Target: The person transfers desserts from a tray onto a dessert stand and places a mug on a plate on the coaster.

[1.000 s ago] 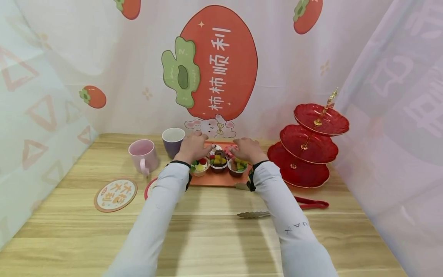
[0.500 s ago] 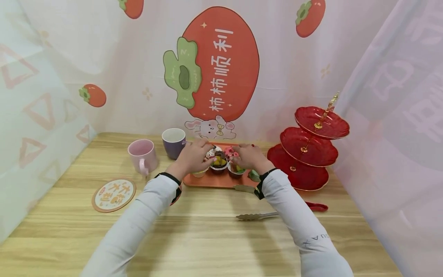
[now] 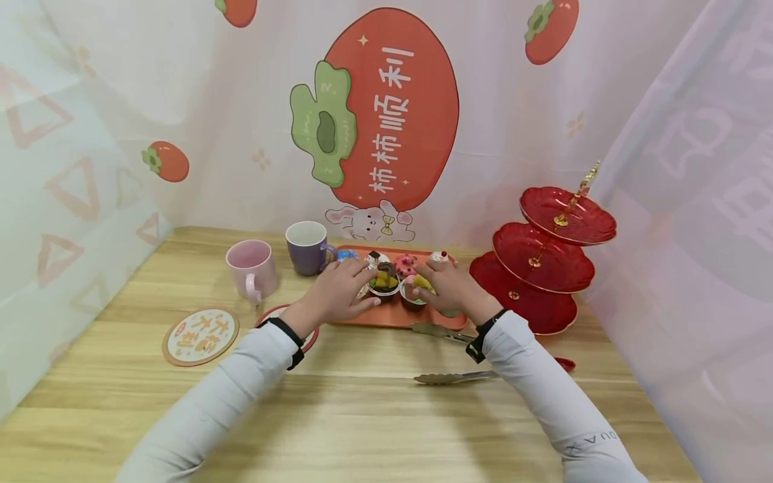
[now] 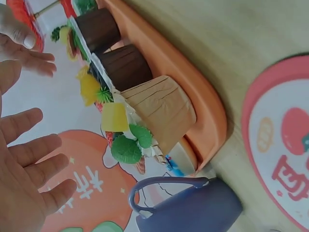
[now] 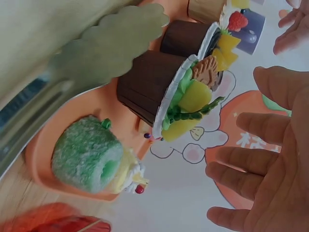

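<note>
My left hand (image 3: pixel 341 288) hangs over the left part of an orange tray (image 3: pixel 386 316), fingers spread and holding nothing. Over the tray's right part is my right hand (image 3: pixel 453 287), also with loose, spread fingers. Between them show toy cupcakes: a dark one topped with yellow fruit (image 3: pixel 384 280), a brown one (image 3: pixel 413 292) and a pink-topped dessert (image 3: pixel 406 263). In the left wrist view, a tan-cupped cupcake (image 4: pixel 161 111) lies apart from the fingers. In the right wrist view, a green sugared ball (image 5: pixel 87 154) sits at the tray's end. My hands partly cover other desserts.
Metal tongs (image 3: pixel 443 379) with red handles lie in front of the tray, partly under my right forearm. A three-tier red stand (image 3: pixel 543 265) is at right. Purple mug (image 3: pixel 306 249), pink mug (image 3: pixel 249 270) and round coaster (image 3: pixel 200 337) stand left; a red-rimmed coaster (image 3: pixel 311 339) is by my left wrist.
Both hands have drawn back toward me, and my forearms have spread apart. A blue dessert and a white one with a cherry now show at the tray's back. The desserts appear unmoved.
</note>
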A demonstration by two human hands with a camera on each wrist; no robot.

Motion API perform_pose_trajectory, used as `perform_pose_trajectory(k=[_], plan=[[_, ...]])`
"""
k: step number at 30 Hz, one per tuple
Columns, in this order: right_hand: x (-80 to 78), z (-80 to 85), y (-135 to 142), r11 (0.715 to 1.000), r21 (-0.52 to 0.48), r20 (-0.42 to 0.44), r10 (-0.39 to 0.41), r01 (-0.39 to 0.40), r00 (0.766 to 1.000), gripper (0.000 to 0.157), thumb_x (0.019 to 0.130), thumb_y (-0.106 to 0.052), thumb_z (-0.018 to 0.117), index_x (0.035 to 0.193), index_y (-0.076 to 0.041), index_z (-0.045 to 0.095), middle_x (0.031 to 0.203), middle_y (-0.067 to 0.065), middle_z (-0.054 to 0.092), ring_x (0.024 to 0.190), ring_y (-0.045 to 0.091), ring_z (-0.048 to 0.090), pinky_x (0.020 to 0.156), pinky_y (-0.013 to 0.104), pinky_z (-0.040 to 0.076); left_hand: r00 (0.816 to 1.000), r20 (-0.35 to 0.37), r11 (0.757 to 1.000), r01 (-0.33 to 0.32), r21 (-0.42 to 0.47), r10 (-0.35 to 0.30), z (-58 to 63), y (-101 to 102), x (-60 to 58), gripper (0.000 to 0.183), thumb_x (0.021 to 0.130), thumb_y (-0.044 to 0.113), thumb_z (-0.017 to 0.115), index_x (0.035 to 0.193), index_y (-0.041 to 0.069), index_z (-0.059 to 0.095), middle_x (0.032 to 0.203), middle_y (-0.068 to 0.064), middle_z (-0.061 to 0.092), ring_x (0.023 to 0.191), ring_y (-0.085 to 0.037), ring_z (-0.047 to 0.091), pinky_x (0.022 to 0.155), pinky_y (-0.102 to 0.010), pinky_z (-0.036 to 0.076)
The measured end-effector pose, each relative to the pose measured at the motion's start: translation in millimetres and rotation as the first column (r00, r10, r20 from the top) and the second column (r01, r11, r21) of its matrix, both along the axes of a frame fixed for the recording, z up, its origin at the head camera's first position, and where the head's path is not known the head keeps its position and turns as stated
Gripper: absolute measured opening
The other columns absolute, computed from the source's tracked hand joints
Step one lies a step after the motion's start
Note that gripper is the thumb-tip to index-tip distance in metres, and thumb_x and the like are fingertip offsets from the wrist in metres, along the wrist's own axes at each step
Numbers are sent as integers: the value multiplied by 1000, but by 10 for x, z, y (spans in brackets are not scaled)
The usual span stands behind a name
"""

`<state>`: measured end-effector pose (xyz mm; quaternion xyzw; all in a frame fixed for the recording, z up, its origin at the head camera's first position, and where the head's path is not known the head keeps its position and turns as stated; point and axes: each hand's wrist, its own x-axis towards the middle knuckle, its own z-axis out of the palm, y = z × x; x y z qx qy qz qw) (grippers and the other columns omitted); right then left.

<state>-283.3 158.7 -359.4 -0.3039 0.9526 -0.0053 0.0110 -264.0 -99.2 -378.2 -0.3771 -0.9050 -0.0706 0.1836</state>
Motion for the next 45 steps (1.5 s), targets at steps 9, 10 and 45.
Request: perform_pose_trajectory(k=[9, 10, 45], plan=[[173, -44, 169, 996, -50, -39, 67, -69, 997, 57, 91, -36, 58, 136, -4, 45, 139, 24, 37, 118, 43, 44, 95, 58, 34, 995, -22, 995, 98, 8, -98, -120, -57, 157, 49, 88, 43, 58, 119, 6, 59, 122, -18, 54, 115, -33, 47, 94, -55, 35], [195, -51, 190, 995, -59, -42, 75, -77, 996, 58, 91, -36, 58, 136, -3, 45, 138, 25, 38, 117, 43, 45, 94, 58, 35, 995, -20, 995, 102, 6, -102, -129, -54, 174, 49, 88, 44, 57, 119, 6, 58, 122, -18, 54, 116, -33, 47, 95, -55, 34], [789, -459, 1019, 978, -208, 48, -8, 18, 999, 67, 80, -42, 70, 127, 3, 53, 127, 25, 50, 116, 40, 48, 89, 54, 41, 974, 114, 981, 193, 23, -195, -313, -224, 730, 49, 85, 43, 63, 120, 9, 59, 125, -16, 54, 119, -32, 46, 94, -55, 36]])
